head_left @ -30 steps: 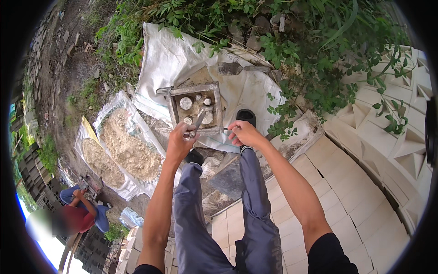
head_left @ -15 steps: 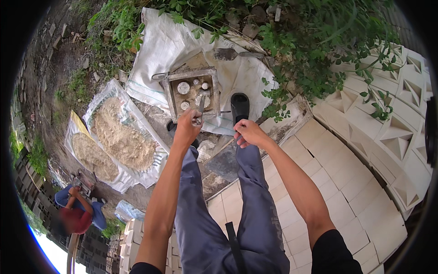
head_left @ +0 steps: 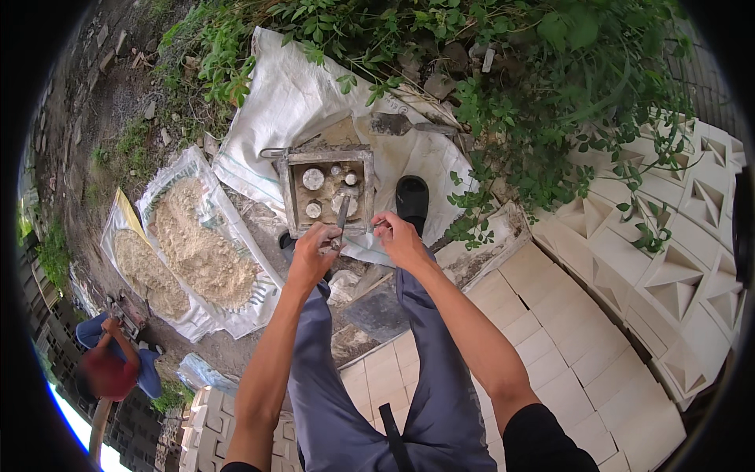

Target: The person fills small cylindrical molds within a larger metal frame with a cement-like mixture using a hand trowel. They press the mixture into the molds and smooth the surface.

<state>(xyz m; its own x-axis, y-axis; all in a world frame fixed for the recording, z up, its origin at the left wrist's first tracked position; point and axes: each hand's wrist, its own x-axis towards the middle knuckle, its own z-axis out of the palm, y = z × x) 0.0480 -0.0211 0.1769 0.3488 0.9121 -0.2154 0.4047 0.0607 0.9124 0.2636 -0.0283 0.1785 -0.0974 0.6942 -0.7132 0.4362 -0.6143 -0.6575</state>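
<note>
My left hand (head_left: 314,250) is closed round a narrow flat metal tool (head_left: 343,214), its blade pointing away from me over the near side of a wooden moulding frame (head_left: 287,189). Inside the frame, several round, whitish pieces (head_left: 313,179) of different sizes sit in pale sand; the blade overlaps the largest one (head_left: 346,203). Just off the frame's near right corner, my right hand (head_left: 399,239) has its fingers pinched together. Whether they grip the frame's thin side handle or something small is hidden.
White sacking (head_left: 259,102) lies under the frame, with a trowel (head_left: 393,124) on its far side. Two sand heaps (head_left: 197,244) rest on sacks at left. Pale blocks (head_left: 543,330) are stacked at right, below leafy plants (head_left: 543,118). Another person (head_left: 114,366) crouches far left.
My right hand has moved left and away from my knee, to the frame's near right corner. My left hand has drawn slightly nearer to me with the metal tool.
</note>
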